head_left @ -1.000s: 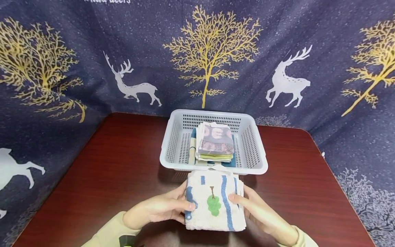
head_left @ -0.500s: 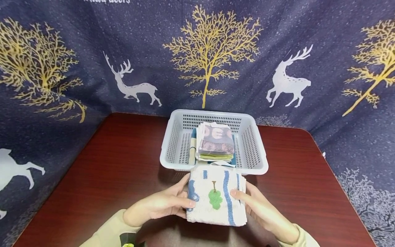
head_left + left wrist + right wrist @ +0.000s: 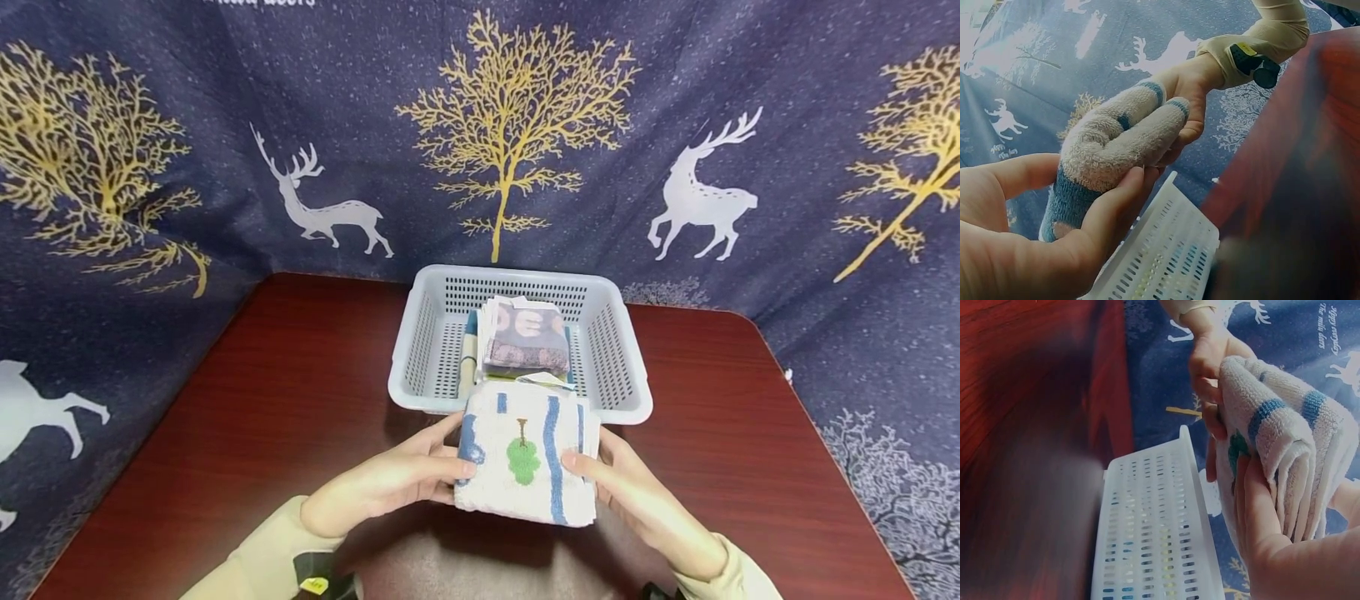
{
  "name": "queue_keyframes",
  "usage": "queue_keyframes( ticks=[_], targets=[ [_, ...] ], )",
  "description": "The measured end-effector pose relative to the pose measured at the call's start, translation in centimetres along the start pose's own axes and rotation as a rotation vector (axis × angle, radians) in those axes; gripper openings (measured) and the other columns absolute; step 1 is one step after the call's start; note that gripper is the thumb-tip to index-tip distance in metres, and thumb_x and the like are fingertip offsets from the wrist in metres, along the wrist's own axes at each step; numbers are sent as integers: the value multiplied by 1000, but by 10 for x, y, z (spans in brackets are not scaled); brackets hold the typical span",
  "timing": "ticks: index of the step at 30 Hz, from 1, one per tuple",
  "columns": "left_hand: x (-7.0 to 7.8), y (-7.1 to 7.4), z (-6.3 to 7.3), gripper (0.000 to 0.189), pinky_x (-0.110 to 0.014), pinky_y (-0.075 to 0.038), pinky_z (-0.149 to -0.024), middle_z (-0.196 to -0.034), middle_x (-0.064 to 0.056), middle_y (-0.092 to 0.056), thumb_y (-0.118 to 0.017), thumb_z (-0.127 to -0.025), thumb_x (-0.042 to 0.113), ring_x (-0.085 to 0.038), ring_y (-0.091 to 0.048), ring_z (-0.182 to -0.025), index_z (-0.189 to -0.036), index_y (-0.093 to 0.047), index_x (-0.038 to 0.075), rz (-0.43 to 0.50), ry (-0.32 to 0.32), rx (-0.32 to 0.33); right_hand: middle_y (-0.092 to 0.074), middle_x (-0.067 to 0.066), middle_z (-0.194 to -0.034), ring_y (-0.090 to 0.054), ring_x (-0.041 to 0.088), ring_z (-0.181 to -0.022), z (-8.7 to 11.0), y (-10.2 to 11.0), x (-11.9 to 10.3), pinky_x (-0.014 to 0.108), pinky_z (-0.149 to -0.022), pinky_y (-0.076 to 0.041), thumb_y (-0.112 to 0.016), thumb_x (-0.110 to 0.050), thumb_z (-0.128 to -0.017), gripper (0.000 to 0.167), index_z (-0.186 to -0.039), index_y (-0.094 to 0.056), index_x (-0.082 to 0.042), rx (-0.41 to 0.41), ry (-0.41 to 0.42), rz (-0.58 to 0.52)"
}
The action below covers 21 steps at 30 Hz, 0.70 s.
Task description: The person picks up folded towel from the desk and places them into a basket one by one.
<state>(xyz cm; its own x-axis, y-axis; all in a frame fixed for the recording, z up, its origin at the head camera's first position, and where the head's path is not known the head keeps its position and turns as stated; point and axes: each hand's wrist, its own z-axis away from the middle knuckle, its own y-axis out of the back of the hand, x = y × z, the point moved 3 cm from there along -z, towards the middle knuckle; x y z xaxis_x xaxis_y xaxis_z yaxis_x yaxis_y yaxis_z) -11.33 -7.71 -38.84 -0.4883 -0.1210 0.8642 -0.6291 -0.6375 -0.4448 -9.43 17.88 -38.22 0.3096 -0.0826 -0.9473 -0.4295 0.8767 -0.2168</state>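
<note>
A folded white towel [image 3: 525, 458] with blue stripes and a green tree-like patch is held between both hands, its far edge overlapping the basket's near rim in the head view. My left hand [image 3: 397, 479] grips its left side, thumb on the top face and fingers underneath. On the opposite side my right hand [image 3: 645, 500] grips in the same way. The thick fold of the towel [image 3: 1116, 140] shows in the left wrist view, while the right wrist view shows the stacked layers of the towel [image 3: 1279, 444]. Fingers beneath the towel are mostly hidden.
A pale plastic basket [image 3: 408, 367] with slotted walls stands on the reddish-brown table [image 3: 285, 392]. Inside it lie stacked folded towels, the top one a purple-grey towel [image 3: 528, 337]. Behind hangs a dark blue cloth [image 3: 420, 150] printed with deer and trees.
Both hands have carried the white towel forward, so its far edge now covers part of the basket's near rim and the front of the stack. The basket has stayed in place.
</note>
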Motion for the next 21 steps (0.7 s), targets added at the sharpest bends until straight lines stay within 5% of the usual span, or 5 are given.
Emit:
queue_keyframes(
  ticks=[11, 21],
  targets=[
    [6, 0, -9, 62, -34, -55, -83, -110, -2, -69, -59, -92, 9, -15, -67, -96, -145, -28, 1, -36, -32, 1, -69, 3, -116, -68, 18, -102, -4, 4, -4, 39, -83, -57, -50, -10, -98, 43, -137, -37, 2, 17, 28, 18],
    [14, 1, -15, 37, -26, -56, -77, -100, 1, -70, -53, -95, 8, -11, -67, -84, -127, -46, -9, -37, -72, 9, -70, -2, -105, -69, 13, -94, -8, 6, -12, 33, -78, -58, -52, -10, -97, 33, -127, -43, 1, 70, 56, 34]
  ],
)
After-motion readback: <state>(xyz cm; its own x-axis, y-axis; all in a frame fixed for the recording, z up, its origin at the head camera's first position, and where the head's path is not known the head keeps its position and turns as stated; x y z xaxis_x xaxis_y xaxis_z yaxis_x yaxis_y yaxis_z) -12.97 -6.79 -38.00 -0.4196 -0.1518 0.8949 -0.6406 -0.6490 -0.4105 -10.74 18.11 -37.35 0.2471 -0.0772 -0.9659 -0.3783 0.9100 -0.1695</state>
